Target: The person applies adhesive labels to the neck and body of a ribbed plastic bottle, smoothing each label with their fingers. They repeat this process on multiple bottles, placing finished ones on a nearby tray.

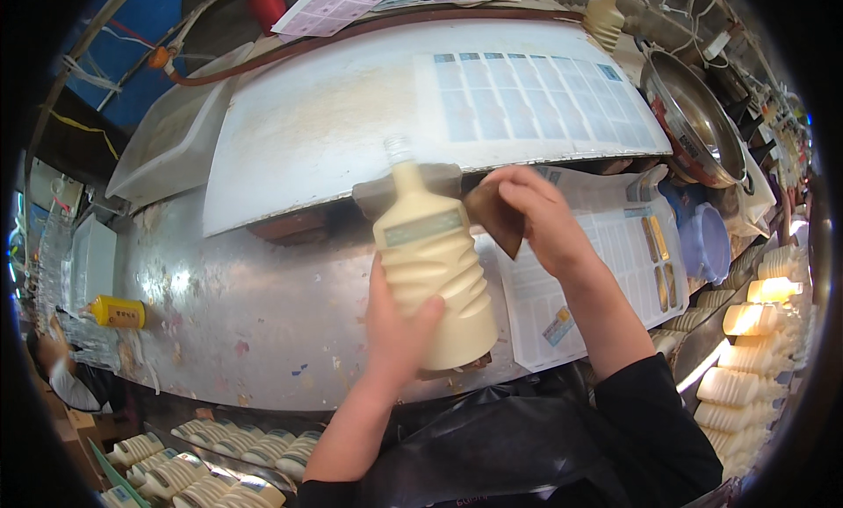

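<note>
Item, cream ribbed bottle (443, 284): opaque, contents cannot be told; at centre over the metal table (290, 315), neck pointing away from the wearer, a greyish label (424, 228) on its shoulder.

Item, left hand (397, 324): gripping the bottle's lower left side, thumb across the upper face.

Item, right hand (543, 218): fingers closed on a brown flat piece (497, 220), just beside the bottle's shoulder.

Item, white board (325, 104): beyond the bottle, bearing a label sheet (536, 95).

Item, shallow pale tray (195, 113): left of the board, its bottom stained brownish.

Item, metal pan (702, 117): right of the board, interior shiny.

Item, lilac tub (709, 244): below the pan; contents cannot be told.

Item, small yellow bottle (118, 312): lying at the table's left.

Lots, similar cream bottles: rows at lower left (233, 442) and far right (733, 385), lying on their sides.
</note>
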{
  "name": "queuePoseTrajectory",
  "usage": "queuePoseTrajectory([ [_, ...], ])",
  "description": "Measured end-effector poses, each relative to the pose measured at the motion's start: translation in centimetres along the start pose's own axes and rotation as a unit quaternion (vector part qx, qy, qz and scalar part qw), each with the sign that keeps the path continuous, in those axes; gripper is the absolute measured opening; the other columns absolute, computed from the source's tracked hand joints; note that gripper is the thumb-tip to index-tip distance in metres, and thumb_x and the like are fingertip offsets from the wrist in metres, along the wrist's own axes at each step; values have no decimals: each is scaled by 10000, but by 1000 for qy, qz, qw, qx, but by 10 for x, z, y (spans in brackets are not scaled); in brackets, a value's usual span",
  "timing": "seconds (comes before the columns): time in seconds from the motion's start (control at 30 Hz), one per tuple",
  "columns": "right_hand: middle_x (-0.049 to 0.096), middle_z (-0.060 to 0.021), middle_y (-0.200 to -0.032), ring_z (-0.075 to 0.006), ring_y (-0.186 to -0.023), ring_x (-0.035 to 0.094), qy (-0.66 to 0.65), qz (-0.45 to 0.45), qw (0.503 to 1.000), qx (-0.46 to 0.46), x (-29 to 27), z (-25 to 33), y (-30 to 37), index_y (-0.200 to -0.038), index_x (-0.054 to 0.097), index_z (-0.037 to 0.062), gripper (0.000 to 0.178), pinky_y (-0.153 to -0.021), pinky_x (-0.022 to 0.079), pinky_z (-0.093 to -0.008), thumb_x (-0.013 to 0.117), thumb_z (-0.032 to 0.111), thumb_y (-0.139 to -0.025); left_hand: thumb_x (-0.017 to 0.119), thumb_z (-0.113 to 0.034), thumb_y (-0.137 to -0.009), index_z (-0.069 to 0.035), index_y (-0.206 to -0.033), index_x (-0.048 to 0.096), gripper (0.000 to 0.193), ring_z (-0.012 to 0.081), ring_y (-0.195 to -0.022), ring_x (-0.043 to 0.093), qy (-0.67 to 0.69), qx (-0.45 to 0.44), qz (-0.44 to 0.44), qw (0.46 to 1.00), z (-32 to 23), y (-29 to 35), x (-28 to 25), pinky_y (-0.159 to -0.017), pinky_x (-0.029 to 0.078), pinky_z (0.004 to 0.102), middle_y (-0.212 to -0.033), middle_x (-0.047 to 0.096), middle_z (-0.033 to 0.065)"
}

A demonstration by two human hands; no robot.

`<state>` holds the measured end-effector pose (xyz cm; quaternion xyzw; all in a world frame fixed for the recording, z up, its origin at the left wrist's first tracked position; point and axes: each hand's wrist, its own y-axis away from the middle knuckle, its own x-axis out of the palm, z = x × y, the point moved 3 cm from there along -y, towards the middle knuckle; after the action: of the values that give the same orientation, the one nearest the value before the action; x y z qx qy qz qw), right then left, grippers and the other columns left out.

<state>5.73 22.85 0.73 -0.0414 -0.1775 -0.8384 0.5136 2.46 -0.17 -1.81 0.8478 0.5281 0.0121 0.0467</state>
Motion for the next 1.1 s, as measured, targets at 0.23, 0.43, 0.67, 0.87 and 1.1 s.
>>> queuePoseTrajectory([
  [0.23, 726, -52, -1012, -229, -899, 699, 493, -4, 649, -579, 67, 27, 56, -1023, 720, 79, 288, -764, 509, -366, 704, 81, -735, 782, -149, -804, -34, -1342, 515, 611, 366, -1089, 660, -110, 73, -7, 991, -33, -2, 14, -922, 527, 447, -1185, 654, 187],
  [0.43, 628, -65, -891, -213, -795, 635, 539, 1, 587, -604, 111, 34, 68, -910, 670, 45, 215, -699, 470, -341, 683, 119, -708, 723, -222, -874, -52, -1226, 576, 418, 408, -1047, 648, -229, 132, -30, 964, -32, 1, 9, -860, 521, 458, -1135, 654, 189],
  [0.67, 605, -93, -778, -254, -734, 631, 557, 90, 654, -503, 121, 30, 58, -849, 637, 57, 133, -647, 467, -374, 676, 137, -751, 761, -320, -845, 8, -1272, 558, 575, 409, -1076, 625, -301, 149, -21, 942, -14, -3, 7, -913, 502, 447, -1173, 650, 213],
  [0.87, 673, -169, -1053, -252, -959, 690, 215, -51, 933, -285, 90, 56, 7, -1297, 521, 29, 362, -867, 543, -370, 581, 66, -942, 778, -356, -832, 0, -1532, 363, 889, 436, -1343, 416, -303, 177, -33, 936, -28, 10, 0, -1137, 311, 511, -1432, 451, 276],
  [1.1, 587, -233, -1271, -390, -1198, 580, 314, -16, 903, -291, 83, 25, -7, -1358, 459, 1, 415, -1040, 450, -438, 526, 79, -956, 801, -384, -787, -60, -1570, 346, 962, 484, -1341, 390, -410, 150, -11, 900, -28, 5, 14, -1129, 291, 565, -1454, 397, 311],
])
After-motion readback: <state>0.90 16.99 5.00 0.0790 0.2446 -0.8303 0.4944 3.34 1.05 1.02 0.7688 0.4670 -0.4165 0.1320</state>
